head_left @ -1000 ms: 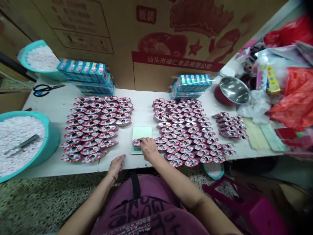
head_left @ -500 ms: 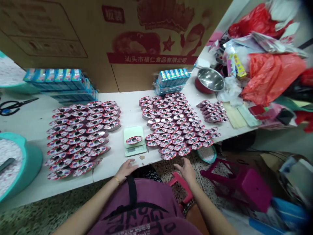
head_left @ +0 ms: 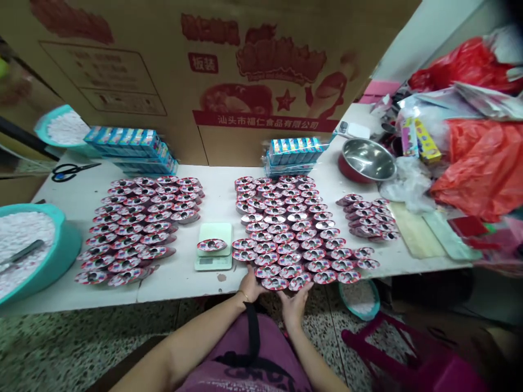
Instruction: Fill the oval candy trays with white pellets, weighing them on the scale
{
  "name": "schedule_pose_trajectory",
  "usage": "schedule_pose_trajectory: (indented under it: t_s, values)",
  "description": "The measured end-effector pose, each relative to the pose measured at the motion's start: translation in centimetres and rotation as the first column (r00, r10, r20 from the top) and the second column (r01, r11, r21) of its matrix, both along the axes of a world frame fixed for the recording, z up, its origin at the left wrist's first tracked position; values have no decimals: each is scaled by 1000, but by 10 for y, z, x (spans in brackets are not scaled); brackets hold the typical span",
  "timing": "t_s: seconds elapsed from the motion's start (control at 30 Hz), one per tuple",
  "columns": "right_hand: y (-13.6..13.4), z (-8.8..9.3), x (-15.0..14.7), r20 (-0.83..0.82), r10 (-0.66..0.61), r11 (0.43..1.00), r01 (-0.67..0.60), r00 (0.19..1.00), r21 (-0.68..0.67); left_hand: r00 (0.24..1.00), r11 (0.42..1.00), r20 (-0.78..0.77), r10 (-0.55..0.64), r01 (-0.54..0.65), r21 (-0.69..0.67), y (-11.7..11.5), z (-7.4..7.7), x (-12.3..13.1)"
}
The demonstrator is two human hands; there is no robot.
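Red-and-white pouches (head_left: 284,238) with dark round spouts stand upright in a tight block on the white table. At the block's front left corner, my left hand (head_left: 249,286) touches the pouches, thumb and fingers apart. My right hand (head_left: 295,306) is against the front edge, its thumb and fingers spread around the side of a front pouch (head_left: 300,281); some fingertips are hidden. One single pouch (head_left: 211,245) lies on a pale green kitchen scale (head_left: 213,263) left of my hands.
Another block of pouches (head_left: 134,228) stands left, a smaller cluster (head_left: 370,218) right. A teal tub (head_left: 67,245) of white pieces holds a scoop. Scissors (head_left: 71,172), blue boxes (head_left: 131,144), a steel bowl (head_left: 368,159) and a big carton (head_left: 261,139) line the back. A magenta stool (head_left: 408,354) stands below right.
Both hands have moved in to the front of the middle pouch block, the left going right and the right going left, and now touch it. The camera view has shifted.
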State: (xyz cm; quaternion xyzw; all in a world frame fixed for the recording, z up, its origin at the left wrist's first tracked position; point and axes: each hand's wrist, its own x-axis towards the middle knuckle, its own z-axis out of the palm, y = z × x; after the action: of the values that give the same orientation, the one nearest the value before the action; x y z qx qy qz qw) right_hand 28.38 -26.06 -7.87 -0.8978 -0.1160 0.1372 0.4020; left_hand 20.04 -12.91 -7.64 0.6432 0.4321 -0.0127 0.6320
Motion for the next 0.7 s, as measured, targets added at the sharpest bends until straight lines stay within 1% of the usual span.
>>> schedule_pose_trajectory:
  t_s: [0.13, 0.2, 0.27, 0.37, 0.43, 0.5, 0.57, 0.6, 0.63, 0.7]
  values:
    - [2, 5, 13, -58, 32, 998, -29, 998, 49, 994, 996, 71, 84, -84, 8, -3, 6, 14]
    - [0, 6, 16, -102, 51, 996, -44, 993, 74, 991, 993, 59, 122, -121, -15, -3, 10, 17]
    - [-10, 9, 19, -146, 90, 990, -73, 985, 120, 985, 983, 8, 172, -171, -68, -1, 12, 13]
    - [-35, 19, 24, -160, 175, 977, -151, 972, 151, 957, 931, -77, 281, -291, -220, 7, 16, -9]
    - [-52, 32, 26, -86, 233, 971, -226, 969, 82, 931, 880, -110, 349, -366, -303, 15, 20, -35]
    - [-58, 47, 26, 27, 310, 951, -310, 950, 1, 908, 837, -126, 400, -418, -354, 23, 28, -65]
    - [-48, 61, 19, 90, 426, 904, -427, 900, -9, 886, 789, -122, 448, -456, -411, 31, 38, -96]
    - [-36, 67, 13, 94, 501, 863, -504, 860, 16, 871, 757, -108, 478, -472, -452, 34, 44, -110]
    - [-21, 72, 5, 91, 577, 811, -583, 811, 52, 853, 714, -91, 513, -484, -506, 37, 49, -123]
    - [18, 79, -13, 92, 714, 683, -720, 694, 123, 809, 618, -72, 584, -500, -607, 42, 58, -142]
